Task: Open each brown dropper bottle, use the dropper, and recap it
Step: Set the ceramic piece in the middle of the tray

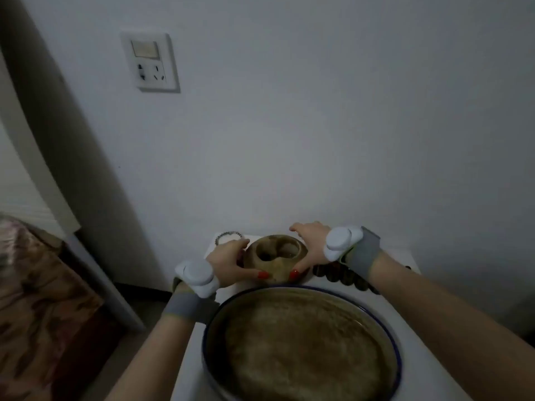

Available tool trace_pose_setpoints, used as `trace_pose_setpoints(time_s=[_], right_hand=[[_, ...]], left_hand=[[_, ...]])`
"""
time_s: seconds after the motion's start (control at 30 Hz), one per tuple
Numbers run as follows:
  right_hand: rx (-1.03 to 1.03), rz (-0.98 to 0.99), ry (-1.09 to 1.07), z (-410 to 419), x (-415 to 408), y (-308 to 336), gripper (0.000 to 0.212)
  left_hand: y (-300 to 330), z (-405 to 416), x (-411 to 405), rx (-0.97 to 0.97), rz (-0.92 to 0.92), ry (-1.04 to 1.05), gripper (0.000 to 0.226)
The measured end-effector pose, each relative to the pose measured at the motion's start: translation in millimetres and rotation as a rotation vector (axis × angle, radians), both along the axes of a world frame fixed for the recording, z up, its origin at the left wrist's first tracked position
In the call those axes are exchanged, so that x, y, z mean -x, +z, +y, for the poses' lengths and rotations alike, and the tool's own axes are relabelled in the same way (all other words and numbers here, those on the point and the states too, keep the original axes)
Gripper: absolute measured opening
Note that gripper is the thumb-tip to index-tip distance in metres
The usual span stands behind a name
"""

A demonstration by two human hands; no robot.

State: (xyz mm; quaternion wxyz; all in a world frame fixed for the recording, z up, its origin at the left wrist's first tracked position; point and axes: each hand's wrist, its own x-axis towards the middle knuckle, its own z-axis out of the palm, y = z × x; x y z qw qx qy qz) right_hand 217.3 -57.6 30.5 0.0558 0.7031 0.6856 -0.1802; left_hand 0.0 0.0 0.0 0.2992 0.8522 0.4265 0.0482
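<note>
Lower centre of the frame: large blue-rimmed dish (301, 342) fills the near counter (402, 257). Behind it, a round wooden holder (275, 256) held between both hands; dark beads (344, 274) crowd right, bracelet (228, 236) upper left.

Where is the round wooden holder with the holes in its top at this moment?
In the head view the wooden holder stands at the far middle of the white table, just beyond the blue-rimmed dish, gripped between the left hand and right hand.

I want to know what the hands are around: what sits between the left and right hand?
In the head view, a round wooden holder with holes in its top sits between the left hand and right hand; both grip its sides.
</note>
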Motion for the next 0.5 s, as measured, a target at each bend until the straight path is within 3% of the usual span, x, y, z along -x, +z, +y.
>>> trace_pose_setpoints(time_s=[0.13,0.2,0.33,0.5], right_hand=[[0.087,-0.013,0.069,10,1,-2,0.091],[0.084,0.006,0.100,14,1,-4,0.080],[0.066,0.026,0.110,17,1,-6,0.074],[0.034,0.061,0.086,18,2,-12,0.071]], left_hand=[[-12,6,0,0.019,-0.029,-0.036,0.066],[-17,12,0,0.043,-0.052,-0.044,0.071],[-20,16,0,0.018,-0.039,-0.057,0.103],[-24,19,0,-0.014,-0.048,-0.039,0.099]])
